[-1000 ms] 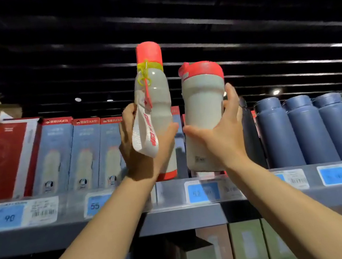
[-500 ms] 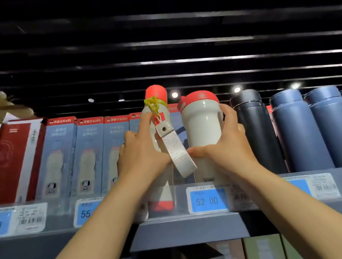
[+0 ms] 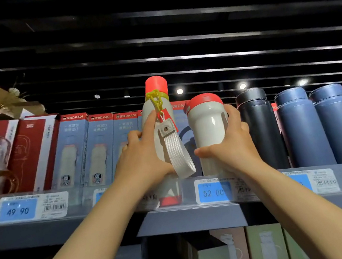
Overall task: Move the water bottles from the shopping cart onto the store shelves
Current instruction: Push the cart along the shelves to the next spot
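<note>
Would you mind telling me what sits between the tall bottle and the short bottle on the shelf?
In the head view, only the tall bottle's grey strap hangs between it and the short bottle.

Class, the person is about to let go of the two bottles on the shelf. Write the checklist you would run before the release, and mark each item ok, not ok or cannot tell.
1. Tall bottle upright: ok, its red base shows behind the clear price rail.
2. Short bottle upright: ok.
3. Short bottle's base seated on the shelf: cannot tell, the price tag hides it.
4. Grey strap free to hang: not ok, it drapes over the left hand.
5. Room beside the black bottle: cannot tell, the right hand fills the gap.
6. Both hands holding: ok.
</note>
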Motion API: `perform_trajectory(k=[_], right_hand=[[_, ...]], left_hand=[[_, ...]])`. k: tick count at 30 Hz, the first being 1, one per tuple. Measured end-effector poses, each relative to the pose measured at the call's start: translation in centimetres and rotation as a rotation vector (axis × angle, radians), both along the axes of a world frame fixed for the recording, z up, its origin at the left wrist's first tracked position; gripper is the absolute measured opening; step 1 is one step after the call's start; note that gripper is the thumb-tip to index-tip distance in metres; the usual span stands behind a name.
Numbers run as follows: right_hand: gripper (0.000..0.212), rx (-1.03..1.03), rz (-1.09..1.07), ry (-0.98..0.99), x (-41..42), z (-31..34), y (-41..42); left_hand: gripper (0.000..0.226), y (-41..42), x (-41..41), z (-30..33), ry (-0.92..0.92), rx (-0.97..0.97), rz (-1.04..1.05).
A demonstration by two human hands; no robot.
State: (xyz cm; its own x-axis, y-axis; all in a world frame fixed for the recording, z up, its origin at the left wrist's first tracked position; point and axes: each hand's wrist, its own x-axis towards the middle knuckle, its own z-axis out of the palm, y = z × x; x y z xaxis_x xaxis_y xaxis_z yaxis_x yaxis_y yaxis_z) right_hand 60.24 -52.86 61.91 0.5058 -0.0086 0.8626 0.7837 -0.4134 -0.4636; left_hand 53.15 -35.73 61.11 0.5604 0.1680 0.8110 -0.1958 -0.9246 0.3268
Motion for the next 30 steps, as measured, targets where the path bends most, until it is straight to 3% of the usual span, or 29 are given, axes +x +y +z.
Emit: perform_trajectory(k=[2,4,7,9,13,15,18,22,30], right_hand=[[0.114,0.010,0.008,0.006,0.0,0.0,-0.1],[0.112,0.020,0.027,0.009,0.1,0.0,-0.2],[0.110,0.041,0.038,-0.002,0.0,-0.1,-0.1],[0.109,0.047,0.033,-0.015,0.0,-0.1,-0.1],[0.107,0.052,0.015,-0.033,-0.1,-0.1,0.0],[0.107,0.052,0.007,-0.026,0.0,-0.1,0.0],[0.107,0.062,0.011,-0.022,0.2,-0.2,0.0],[0.106,0.075,0.011,-0.057,0.5,-0.2,0.0],[0.110,0.057,-0.028,-0.101,0.2,-0.4,0.1]], left_hand=[[0.119,0.8,-1.3,-0.2,0.065,-0.052,-0.110],[0.098,1.4,-2.6,-0.4,0.097,-0.029,-0.144],[0.061,1.5,-3.7,0.1,-0.188,-0.020,-0.054],[0.053,1.0,-3.4,0.8,-0.314,-0.070,-0.058],[0.090,-0.8,-1.0,1.5,-0.173,-0.237,-0.203],[0.104,-1.3,0.1,1.4,-0.143,-0.244,-0.149],[0.099,-1.3,1.3,1.1,-0.182,-0.167,-0.007],[0.096,-0.8,1.9,1.0,-0.236,-0.128,0.025],[0.098,-0.9,2.8,1.0,-0.137,0.015,0.107]])
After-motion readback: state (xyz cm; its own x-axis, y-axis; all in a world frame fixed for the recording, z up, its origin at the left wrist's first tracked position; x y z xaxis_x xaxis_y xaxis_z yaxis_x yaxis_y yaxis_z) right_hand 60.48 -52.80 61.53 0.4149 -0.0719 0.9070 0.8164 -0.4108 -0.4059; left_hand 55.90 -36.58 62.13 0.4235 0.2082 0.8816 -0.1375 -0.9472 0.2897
